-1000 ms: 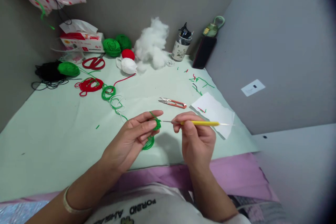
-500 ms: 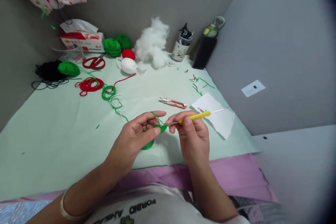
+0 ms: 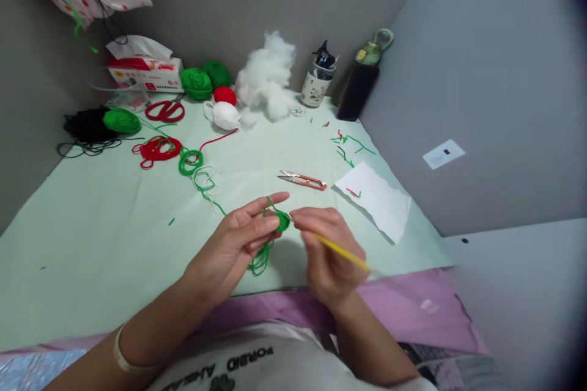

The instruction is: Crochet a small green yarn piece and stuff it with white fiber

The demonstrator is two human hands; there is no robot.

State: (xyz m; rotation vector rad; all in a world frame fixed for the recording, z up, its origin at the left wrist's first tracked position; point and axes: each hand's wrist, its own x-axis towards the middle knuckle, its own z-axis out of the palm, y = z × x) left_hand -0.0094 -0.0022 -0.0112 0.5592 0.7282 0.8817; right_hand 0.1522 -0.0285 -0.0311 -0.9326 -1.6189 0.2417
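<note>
A small round green crochet piece (image 3: pixel 282 221) is pinched between the thumb and fingers of my left hand (image 3: pixel 243 229). Green yarn runs over that hand's raised index finger, and a loose bundle of green yarn (image 3: pixel 262 259) hangs below it. My right hand (image 3: pixel 332 250) grips a crochet hook (image 3: pixel 342 252) by its yellow handle, which slants down to the right. The hook's tip meets the right edge of the green piece; whether it sits inside a stitch is too small to tell. Motion blurs the hook's far end.
Orange thread snips (image 3: pixel 303 181) lie beyond my hands, with torn white paper (image 3: pixel 378 201) to their right. Coils of red yarn (image 3: pixel 160 149) and green yarn (image 3: pixel 191 161) rest at left. Farther back are red-handled scissors (image 3: pixel 165 111), yarn balls, white stuffing (image 3: pixel 270 76) and a pen cup (image 3: pixel 317 82).
My right hand has turned, swinging the hook's handle from pointing up-right to down-right. The green piece has tilted to show its round face. My left hand keeps nearly the same place.
</note>
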